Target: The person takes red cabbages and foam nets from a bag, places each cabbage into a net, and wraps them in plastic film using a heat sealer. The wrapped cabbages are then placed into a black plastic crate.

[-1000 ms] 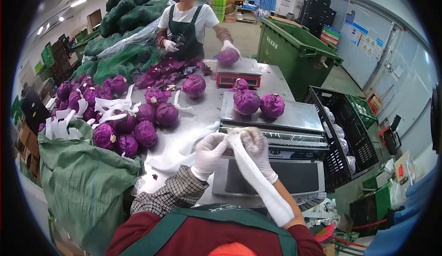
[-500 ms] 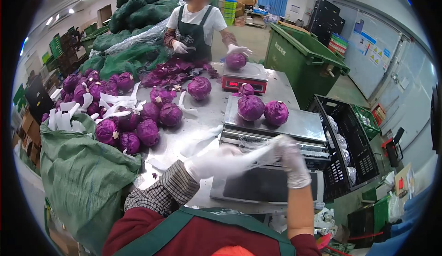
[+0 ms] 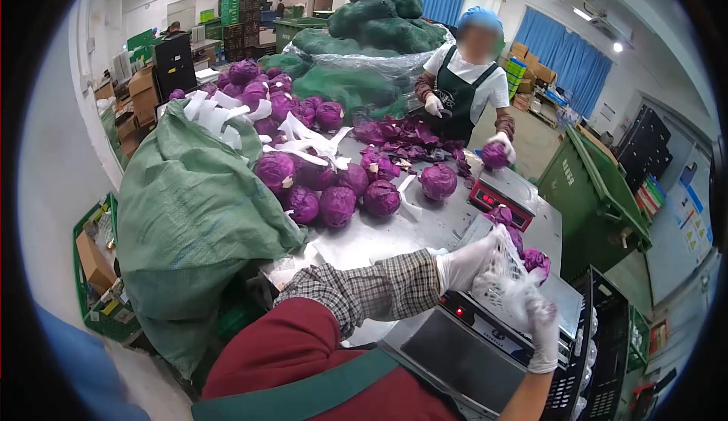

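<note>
My left hand [image 3: 459, 266], in a white glove, grips one end of a white foam net sleeve [image 3: 500, 269]. My right hand [image 3: 541, 328], gloved in thin clear plastic, pinches the other end, so the net is stretched between both. Just past the net, purple cabbages [image 3: 537, 262] sit on a metal plate, partly covered from view by it. Below my hands is a metal machine [image 3: 485, 330] with a red light and a dark flat plate [image 3: 462, 360].
A heap of purple cabbages [image 3: 337, 205] and loose white net sleeves [image 3: 315, 144] lie at the left, beside a green sack [image 3: 193, 224]. Across the table, a co-worker [image 3: 466, 80] holds a cabbage [image 3: 496, 155] by a red scale [image 3: 500, 207]. A black crate [image 3: 565, 391] stands right.
The view has swung left and tilted. My hands have brought the net sleeve forward to the cabbages, and it is spread wider. The co-worker's cabbage is lifted or tilted at the scale.
</note>
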`<state>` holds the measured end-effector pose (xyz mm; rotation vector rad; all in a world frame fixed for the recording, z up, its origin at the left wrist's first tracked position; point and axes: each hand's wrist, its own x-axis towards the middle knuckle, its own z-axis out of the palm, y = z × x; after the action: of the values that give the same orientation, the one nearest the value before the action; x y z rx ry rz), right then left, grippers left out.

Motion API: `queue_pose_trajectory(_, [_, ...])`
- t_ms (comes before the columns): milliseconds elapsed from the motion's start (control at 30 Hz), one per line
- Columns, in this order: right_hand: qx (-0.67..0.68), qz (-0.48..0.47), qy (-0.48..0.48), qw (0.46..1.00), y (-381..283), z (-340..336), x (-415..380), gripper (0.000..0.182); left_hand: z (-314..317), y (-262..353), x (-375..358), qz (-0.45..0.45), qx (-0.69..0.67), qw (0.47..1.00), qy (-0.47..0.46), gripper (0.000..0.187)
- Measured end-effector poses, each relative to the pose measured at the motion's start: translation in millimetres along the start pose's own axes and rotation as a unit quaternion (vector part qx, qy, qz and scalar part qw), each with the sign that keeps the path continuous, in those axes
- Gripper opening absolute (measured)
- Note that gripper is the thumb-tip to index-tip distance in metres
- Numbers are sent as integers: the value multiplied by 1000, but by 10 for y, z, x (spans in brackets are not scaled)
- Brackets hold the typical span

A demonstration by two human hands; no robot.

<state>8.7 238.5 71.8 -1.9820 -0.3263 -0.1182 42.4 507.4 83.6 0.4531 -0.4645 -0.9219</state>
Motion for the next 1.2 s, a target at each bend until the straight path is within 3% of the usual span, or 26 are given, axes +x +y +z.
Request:
queue_pose_trajectory(33, [-3,45,91,995,60,-83,42,22,536,-145,-8,30,94,963,252,76])
queue_pose_trajectory(100, [-28,-58,158,985,-346,-176,91,18,52,-204,10,-132,94,985,59,73])
queue_pose_trajectory(133, [-59,-134,146,978,-98,-314,222,19,236,-242,-25,-101,245,952,151,62])
queue_pose_trajectory(167, [-96,-203,135,965,209,-504,312,20,-103,-263,142,-68,330,933,130,47])
queue_pose_trajectory(200, [-95,-165,99,977,158,-595,327,19,-445,-284,312,-33,415,902,115,34])
queue_pose_trajectory(233, [-173,-200,111,958,60,-614,384,19,-784,-306,482,3,495,862,107,24])
queue_pose_trajectory(300, [-331,-291,159,883,-6,-625,494,17,-84,105,355,120,428,853,273,18])
queue_pose_trajectory(333, [-409,-342,201,822,24,-618,548,15,245,196,380,146,312,898,273,20])
queue_pose_trajectory(367, [-235,-262,181,918,87,-566,605,14,427,271,418,170,192,927,274,22])
queue_pose_trajectory(400, [-37,-186,190,963,150,-514,658,13,114,352,507,202,100,946,231,22])
queue_pose_trajectory(433, [359,9,122,925,172,-451,727,13,-238,420,591,233,8,954,187,23])
queue_pose_trajectory(467, [340,17,163,926,284,-415,816,16,-309,452,645,243,-52,957,149,23])
queue_pose_trajectory(500, [319,27,204,925,397,-379,903,20,-457,451,696,209,-10,958,194,26])
queue_pose_trajectory(567, [152,2,210,966,785,-469,1117,18,-645,412,709,144,92,947,272,35])
queue_pose_trajectory(600, [151,27,227,962,918,-434,1172,18,-739,351,824,170,270,818,479,42])
queue_pose_trajectory(633, [152,50,244,956,1057,-389,1223,17,-839,296,787,158,396,754,500,52])
queue_pose_trajectory(700, [192,58,276,940,1171,-231,1273,18,-1064,213,886,202,506,592,594,64])
queue_pose_trajectory(767, [187,144,272,933,962,-203,1230,19,-1139,155,922,202,540,533,620,72])
queue_pose_trajectory(833, [174,138,271,937,1211,-213,1335,20,-1336,159,947,187,560,503,631,71])
queue_pose_trajectory(867, [167,134,270,939,1306,-218,1376,21,-1528,224,934,155,544,615,549,66])
queue_pose_trajectory(933, [109,208,217,948,1057,-277,1256,24,-1203,228,952,95,459,692,549,62])
queue_pose_trajectory(967, [80,244,191,948,975,-304,1224,26,-1092,254,981,64,415,726,544,60])
queue_pose_trajectory(1067, [94,194,102,971,1296,-390,1306,38,-1187,426,949,24,368,791,488,50])
queue_pose_trajectory(1167, [241,142,3,960,1863,-441,1442,40,-1363,572,929,1,270,861,431,35])
queue_pose_trajectory(1200, [304,162,-19,939,1714,-422,1447,40,-1272,585,912,-3,222,889,399,33])
